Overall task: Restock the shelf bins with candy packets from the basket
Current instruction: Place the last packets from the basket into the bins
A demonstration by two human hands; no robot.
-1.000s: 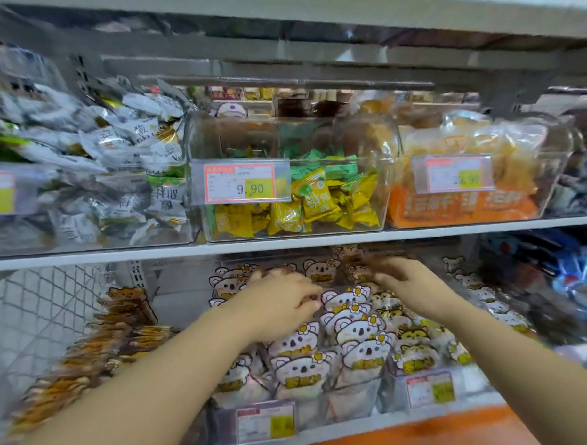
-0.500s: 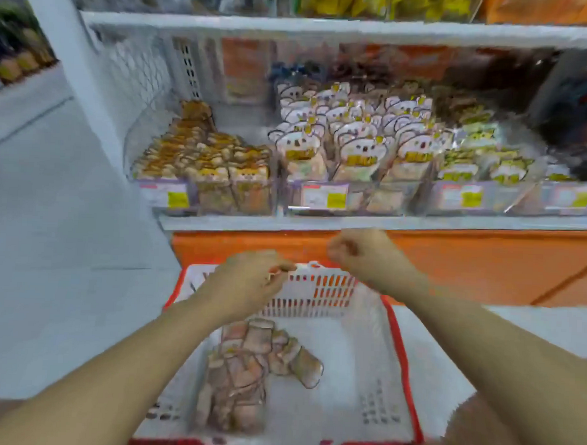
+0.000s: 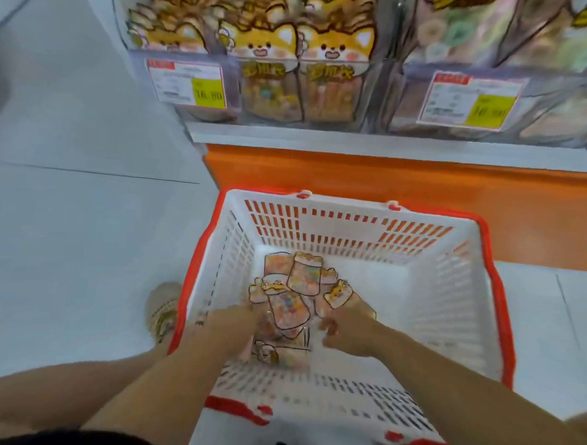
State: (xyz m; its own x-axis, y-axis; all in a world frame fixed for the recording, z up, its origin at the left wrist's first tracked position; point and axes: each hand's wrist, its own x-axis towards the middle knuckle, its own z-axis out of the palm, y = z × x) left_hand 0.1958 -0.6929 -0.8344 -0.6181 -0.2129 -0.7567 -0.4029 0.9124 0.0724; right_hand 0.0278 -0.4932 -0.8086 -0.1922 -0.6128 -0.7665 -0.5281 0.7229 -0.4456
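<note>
1. Now, the fingers [image 3: 328, 331] of my right hand [image 3: 351, 334] are curled, low in the middle of the frame, against the edge of the candy packets [image 3: 290, 308]. Blur keeps me from telling whether they grip one.
2. My left hand [image 3: 235, 327] sits just left of it, its fingertips hidden under the pile, so I cannot tell whether it holds anything.
3. The packets lie in a loose heap between both hands, on the bottom of the basket [image 3: 449, 294], toward its left side.
4. The basket is white with a red rim and stands on the pale floor [image 3: 85, 248], filling the lower centre of the frame.
5. My foot [image 3: 162, 307] shows just left of the basket.
6. Across the top of the frame runs the shelf [image 3: 321, 140], above an orange panel [image 3: 386, 185]. It carries clear bins [image 3: 235, 97] of fox-faced packets, fronted with price labels [image 3: 187, 83].
</note>
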